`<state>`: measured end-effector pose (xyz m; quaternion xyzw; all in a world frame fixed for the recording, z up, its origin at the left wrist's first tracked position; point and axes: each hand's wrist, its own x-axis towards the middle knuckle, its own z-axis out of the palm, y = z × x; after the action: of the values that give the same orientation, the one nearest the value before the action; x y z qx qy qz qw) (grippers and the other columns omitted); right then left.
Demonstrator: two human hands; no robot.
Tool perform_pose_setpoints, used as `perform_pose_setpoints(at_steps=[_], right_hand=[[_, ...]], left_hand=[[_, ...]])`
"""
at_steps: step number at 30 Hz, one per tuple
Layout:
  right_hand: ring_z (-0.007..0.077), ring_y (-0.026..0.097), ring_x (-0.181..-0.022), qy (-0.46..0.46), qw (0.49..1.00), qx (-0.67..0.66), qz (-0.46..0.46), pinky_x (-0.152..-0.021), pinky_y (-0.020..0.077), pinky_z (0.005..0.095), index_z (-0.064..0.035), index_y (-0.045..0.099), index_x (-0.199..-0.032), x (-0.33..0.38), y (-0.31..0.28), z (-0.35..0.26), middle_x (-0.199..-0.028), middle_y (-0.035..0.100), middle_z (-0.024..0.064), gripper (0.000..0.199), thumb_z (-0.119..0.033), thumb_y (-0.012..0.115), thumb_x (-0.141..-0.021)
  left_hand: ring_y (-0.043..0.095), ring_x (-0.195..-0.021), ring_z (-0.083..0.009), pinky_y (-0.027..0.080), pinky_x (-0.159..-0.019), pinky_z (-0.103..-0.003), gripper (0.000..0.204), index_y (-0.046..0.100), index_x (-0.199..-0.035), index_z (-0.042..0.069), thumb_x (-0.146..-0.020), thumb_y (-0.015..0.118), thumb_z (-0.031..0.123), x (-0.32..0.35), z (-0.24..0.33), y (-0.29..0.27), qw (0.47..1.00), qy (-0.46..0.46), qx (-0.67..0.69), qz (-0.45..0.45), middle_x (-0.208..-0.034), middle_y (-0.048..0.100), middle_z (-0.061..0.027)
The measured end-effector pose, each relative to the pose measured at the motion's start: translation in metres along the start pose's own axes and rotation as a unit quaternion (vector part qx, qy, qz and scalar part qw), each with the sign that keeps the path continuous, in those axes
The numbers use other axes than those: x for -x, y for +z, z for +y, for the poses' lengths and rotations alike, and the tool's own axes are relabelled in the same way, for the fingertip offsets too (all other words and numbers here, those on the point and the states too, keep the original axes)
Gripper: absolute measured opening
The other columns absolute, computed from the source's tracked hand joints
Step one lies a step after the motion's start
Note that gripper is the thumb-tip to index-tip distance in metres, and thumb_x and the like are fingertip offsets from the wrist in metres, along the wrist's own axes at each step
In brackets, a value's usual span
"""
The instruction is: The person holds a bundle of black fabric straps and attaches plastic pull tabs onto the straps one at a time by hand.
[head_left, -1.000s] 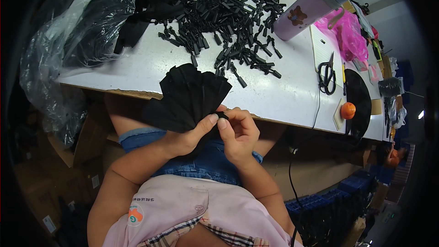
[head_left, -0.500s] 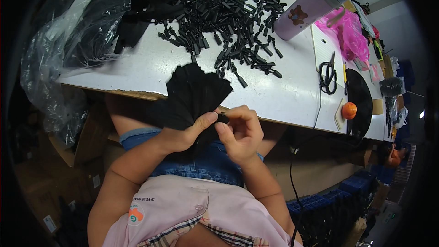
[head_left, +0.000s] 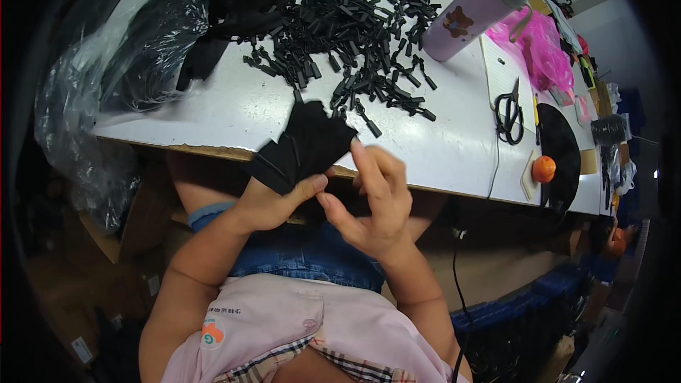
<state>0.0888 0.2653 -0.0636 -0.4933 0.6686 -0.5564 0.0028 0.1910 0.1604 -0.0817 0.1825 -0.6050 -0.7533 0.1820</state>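
- Left grip (head_left: 268, 207): clamped on black fabric (head_left: 316, 142), pinched low between thumb and fingers; folds spread upward and outward from it.
- Right grip (head_left: 383, 206): thumb and forefinger apart. Forefinger tip sits at the fabric's right edge; contact cannot be told. Thumb tip just beside the left thumb.
- Fabric position: directly beyond left grip, to the left of right grip, in view overlapping the near edge of the table (head_left: 440, 163).
- Small black parts (head_left: 355, 21): loose, heaped on the table beyond both grips; nearest ones just past the fabric.
- Clear plastic bag (head_left: 78, 113): well left of left grip, hanging over the table edge.
- Bottle (head_left: 464, 21): light purple, blue-grey lid; beyond right grip and to its right.
- Scissors (head_left: 509, 117): black-handled, right of right grip, well apart, at a lined sheet (head_left: 496, 64).
- Round orange object (head_left: 544, 169): farther right of right grip than the scissors.
- Pink plastic bag (head_left: 543, 57): beyond the scissors, seen from right grip.
- Denim shorts (head_left: 301, 259): below both grips.
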Motion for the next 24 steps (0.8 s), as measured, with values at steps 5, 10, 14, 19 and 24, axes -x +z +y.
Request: perform_pose_setpoints(at_steps=[5, 10, 14, 19, 24], right_hand=[[0.0162, 0.045, -0.068, -0.108, 0.993, 0.040, -0.014, -0.053, 0.0393, 0.0230, -0.0043, 0.057, -0.098, -0.011, -0.011, 0.011, -0.097, 0.049, 0.0115, 0.038, -0.006, 0.069, -0.062], [0.0172, 0.048, -0.077, -0.029, 0.996, -0.077, -0.029, -0.064, 0.0410, 0.0247, 0.0002, 0.056, -0.089, -0.006, -0.012, 0.014, -0.094, 0.047, 0.0110, 0.024, -0.001, 0.064, -0.067], [0.0152, 0.048, -0.073, -0.005, 0.991, -0.132, -0.002, -0.064, 0.0410, 0.0230, 0.0010, 0.054, -0.088, 0.001, -0.015, 0.015, -0.091, 0.048, 0.0112, 0.019, 0.002, 0.061, -0.070], [0.0132, 0.051, -0.058, 0.116, 0.969, -0.216, 0.019, -0.052, 0.0419, 0.0213, 0.0018, 0.050, -0.083, 0.013, -0.005, 0.007, -0.078, 0.052, 0.0105, 0.014, 0.005, 0.057, -0.072], [0.0092, 0.051, -0.054, 0.124, 0.969, -0.206, 0.055, -0.048, 0.0422, 0.0217, 0.0008, 0.053, -0.086, 0.016, 0.005, 0.002, -0.067, 0.054, 0.0084, 0.014, 0.004, 0.058, -0.072]], left_hand=[[0.049, -0.088, -0.0131, 0.040, -0.077, -0.025, 0.039, 0.046, -0.109, 0.000, -0.073, 0.060, 0.001, 0.000, -0.009, -0.007, 0.995, 0.014, -0.019, -0.093, -0.102, 0.051, -0.0054], [0.049, -0.090, -0.0129, 0.040, -0.078, -0.026, 0.042, 0.048, -0.108, 0.001, -0.069, 0.064, 0.002, 0.002, -0.002, -0.001, 0.995, -0.019, 0.037, -0.092, -0.101, 0.052, -0.0058], [0.051, -0.086, -0.0123, 0.042, -0.076, -0.027, 0.044, 0.050, -0.105, 0.001, -0.066, 0.069, 0.007, 0.001, 0.005, -0.006, 0.985, -0.121, 0.102, -0.067, -0.097, 0.054, -0.0056], [0.051, -0.081, -0.0130, 0.042, -0.072, -0.026, 0.036, 0.052, -0.100, 0.002, -0.069, 0.067, 0.013, 0.002, -0.005, -0.001, 0.996, -0.044, 0.051, -0.065, -0.092, 0.055, -0.0056], [0.050, -0.080, -0.0160, 0.040, -0.070, -0.026, 0.020, 0.052, -0.095, 0.002, -0.078, 0.055, 0.012, 0.005, -0.002, 0.007, 0.994, 0.018, -0.104, -0.039, -0.088, 0.052, -0.0072]])
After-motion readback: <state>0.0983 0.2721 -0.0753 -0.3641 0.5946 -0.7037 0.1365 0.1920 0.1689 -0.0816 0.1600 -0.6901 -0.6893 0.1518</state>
